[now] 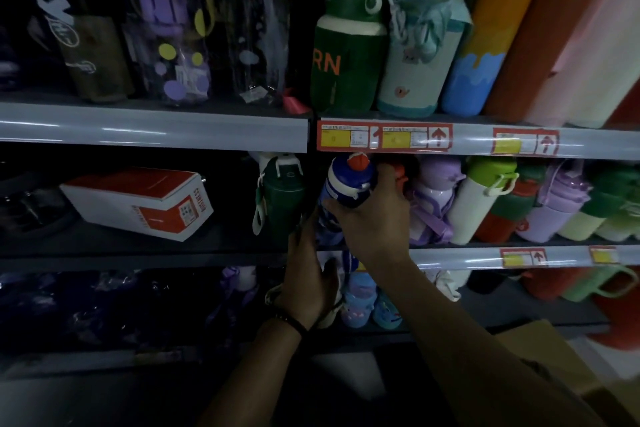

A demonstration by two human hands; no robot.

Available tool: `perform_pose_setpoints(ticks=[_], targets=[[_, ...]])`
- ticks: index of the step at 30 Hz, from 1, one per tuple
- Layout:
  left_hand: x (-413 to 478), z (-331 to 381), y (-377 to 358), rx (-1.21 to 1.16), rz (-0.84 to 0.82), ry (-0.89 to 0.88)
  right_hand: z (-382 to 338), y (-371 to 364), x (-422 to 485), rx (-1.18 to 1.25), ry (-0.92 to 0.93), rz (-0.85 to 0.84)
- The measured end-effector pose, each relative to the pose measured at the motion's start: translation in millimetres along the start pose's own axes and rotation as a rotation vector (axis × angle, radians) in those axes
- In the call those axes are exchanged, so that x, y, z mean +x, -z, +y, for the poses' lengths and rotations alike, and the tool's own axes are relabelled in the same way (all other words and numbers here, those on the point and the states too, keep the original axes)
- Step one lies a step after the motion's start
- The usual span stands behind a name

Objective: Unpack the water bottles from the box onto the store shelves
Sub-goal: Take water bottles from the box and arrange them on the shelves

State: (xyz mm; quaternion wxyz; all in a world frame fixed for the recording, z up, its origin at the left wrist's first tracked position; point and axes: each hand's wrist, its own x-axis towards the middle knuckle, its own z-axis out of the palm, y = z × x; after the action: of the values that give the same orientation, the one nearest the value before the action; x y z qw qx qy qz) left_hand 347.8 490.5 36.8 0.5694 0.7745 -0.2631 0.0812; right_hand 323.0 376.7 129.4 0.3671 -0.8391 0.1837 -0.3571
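Blue-and-white bottle [346,184], orange cap: stands nearly upright at the front of the middle shelf [450,258], between green bottle [282,198] and lilac bottle [433,194]; right hand [370,218] grips its shoulder, left hand [308,274] straight-fingered just below.

Grey store shelves [152,127], water bottles [346,73] standing on each tier, red-and-white box [138,201] lying on middle shelf

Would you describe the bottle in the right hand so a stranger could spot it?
On the middle shelf, under the leftmost price tags, the right hand grips a blue bottle. Unlike the green bottle to its left, it has white stripes and an orange cap.
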Motion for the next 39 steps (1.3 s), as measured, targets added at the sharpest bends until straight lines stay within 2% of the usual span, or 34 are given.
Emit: perform_pose_setpoints(ticks=[9,13,21,30,35,39], targets=[[11,-11,-7,-0.043,-0.035,0.066,-15,-4,13,-0.211,0.009,-0.026],[15,-17,-12,-0.08,-0.038,0.091,-13,-11,15,-0.18,-0.08,-0.003],[16,-12,-15,-0.095,-0.03,0.095,6,-23,3,-0.117,-0.138,-0.006],[18,-2,-18,-0.305,-0.024,0.12,15,-28,-4,-0.108,-0.11,0.004],[19,3,-21,-0.312,-0.025,0.175,16,-25,-4,-0.12,-0.083,0.005],[20,7,-22,-0.262,-0.009,0.124,15,-18,-5,-0.118,-0.091,-0.039]])
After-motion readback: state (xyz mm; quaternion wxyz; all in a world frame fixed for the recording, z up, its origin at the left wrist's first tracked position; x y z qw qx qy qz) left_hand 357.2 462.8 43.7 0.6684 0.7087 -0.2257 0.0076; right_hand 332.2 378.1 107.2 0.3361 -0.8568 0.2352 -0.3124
